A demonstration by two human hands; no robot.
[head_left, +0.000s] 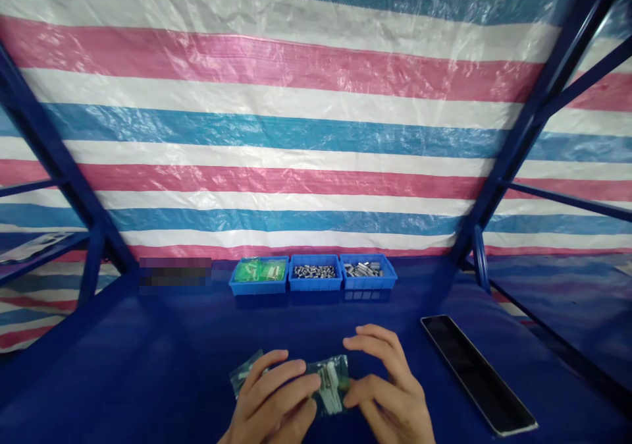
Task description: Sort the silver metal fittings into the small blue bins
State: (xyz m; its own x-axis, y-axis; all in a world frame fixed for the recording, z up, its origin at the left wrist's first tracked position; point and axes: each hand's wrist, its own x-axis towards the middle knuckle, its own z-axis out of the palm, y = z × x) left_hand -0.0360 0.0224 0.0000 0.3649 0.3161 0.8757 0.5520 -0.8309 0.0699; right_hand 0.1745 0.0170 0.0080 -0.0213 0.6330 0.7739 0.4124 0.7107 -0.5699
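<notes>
I have a clear plastic bag [328, 385] with pale parts and a touch of green inside, lying between the two hands at the near end of the blue cloth-covered table [148, 371]. The left hand [269, 398] comes over it with its fingers [291, 381] held together, their tips pressing on the bag's left side. Past those fingers, more clear plastic [245, 373] pokes out, and I can't tell whether that's a second bag. The right hand [390, 388] has its thumb [358, 391] against the bag's right edge, with the other fingers arched and spread above, so I can't tell if it's pinching. Farther out, three blue plastic trays [315, 286] stand side by side, holding green packets [260, 271], small metal cylinders [314, 271] and silver metal pieces [364, 269]. A black rectangular panel [469, 365] lies to the right, near the right hand.
</notes>
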